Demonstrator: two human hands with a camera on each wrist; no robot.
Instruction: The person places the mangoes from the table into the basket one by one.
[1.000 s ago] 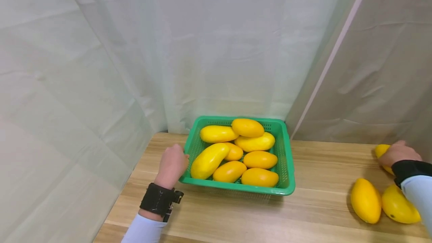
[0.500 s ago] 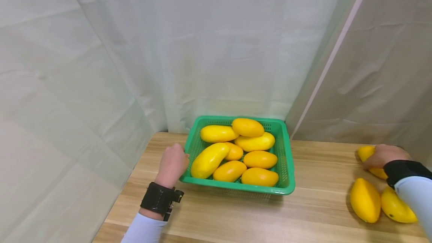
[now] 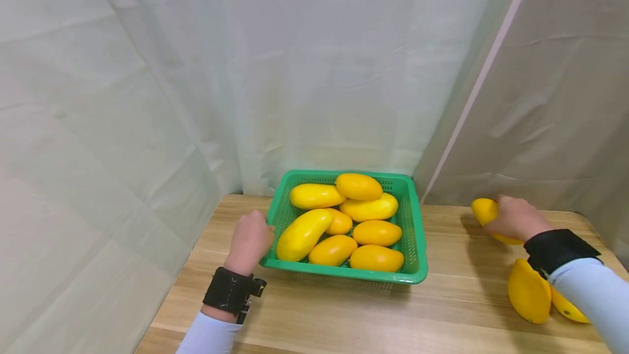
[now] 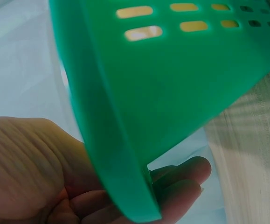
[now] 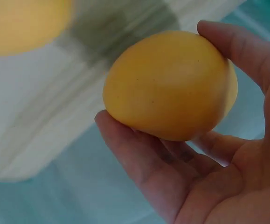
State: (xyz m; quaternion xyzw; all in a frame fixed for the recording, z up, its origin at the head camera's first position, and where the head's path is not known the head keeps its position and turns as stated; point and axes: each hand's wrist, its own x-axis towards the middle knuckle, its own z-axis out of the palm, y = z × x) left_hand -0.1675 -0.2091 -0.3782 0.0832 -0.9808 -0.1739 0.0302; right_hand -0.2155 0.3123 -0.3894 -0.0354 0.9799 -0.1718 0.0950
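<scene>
My left hand (image 3: 249, 240) grips the left rim of a green plastic basket (image 3: 419, 228). In the left wrist view its fingers curl under the rim of the basket (image 4: 172, 88). Several yellow mangoes (image 3: 375, 232) lie in the basket, one on top of others at the back. To the right of it, my right hand (image 3: 518, 218) holds another mango (image 3: 484, 211) above the table, which casts a shadow below. The right wrist view has this mango (image 5: 169, 86) between the thumb and the fingers.
Two more mangoes, one plump (image 3: 529, 291) and one partly behind the right forearm (image 3: 569, 307), lie side by side on the wooden table (image 3: 334, 316). A pale curtain (image 3: 319, 70) hangs behind and along the left.
My right hand has carried its mango left from the far right of the table and lifted it. My left hand and the basket have stayed in place.
</scene>
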